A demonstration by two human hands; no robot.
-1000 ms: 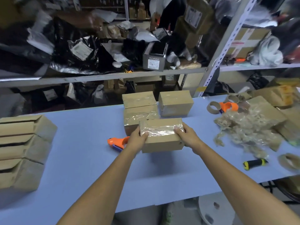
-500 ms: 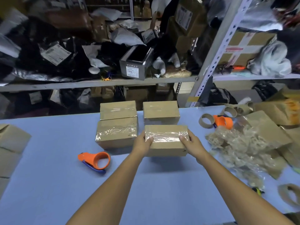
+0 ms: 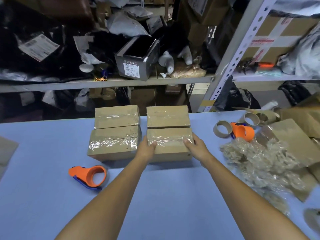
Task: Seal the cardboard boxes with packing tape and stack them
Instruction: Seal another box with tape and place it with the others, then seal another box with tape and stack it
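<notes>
Shelving rack (image 3: 121, 82): grey metal, across the far side, with a perforated upright at right. It is loaded with dark bags, parcels and an open grey carton (image 3: 136, 58).

Surface (image 3: 173, 196): blue, and carries everything listed below.

Cardboard sheets (image 3: 294, 141): brown, lying flat at the right edge. One more piece (image 3: 7, 149) shows at the left edge.

Crumpled film heap (image 3: 256, 163): clear and brownish, on the right, lying partly over the sheets.

Sealed boxes, four, in a two-by-two block at the centre of the far half, all brown with clear tape across the top:
- Near-left box (image 3: 112, 144): the largest, with wrinkled tape.
- Near-right box (image 3: 170, 149): stands on the surface, touching or just short of the far-right box, with a narrow gap to the near-left box. It is held at both ends.
- Far-left box (image 3: 116, 118): right behind the near-left box.
- Far-right box (image 3: 167, 116): at the surface's far edge.

Hands:
- Left hand (image 3: 147, 147): grips the left end of the near-right box. The thumb lies over the taped top edge and the fingers go down into the gap, out of sight.
- Right hand (image 3: 195, 146): grips the right end, thumb on top and fingers wrapped down the side.

Tape dispenser (image 3: 88, 175): orange with a blue blade guard, near left, apart from the boxes.

Second dispenser (image 3: 242, 133): orange, on the right, at the far edge of the film heap.

Empty tape cores (image 3: 222, 131): brown card rings, one touching the second dispenser and another just beyond it.
</notes>
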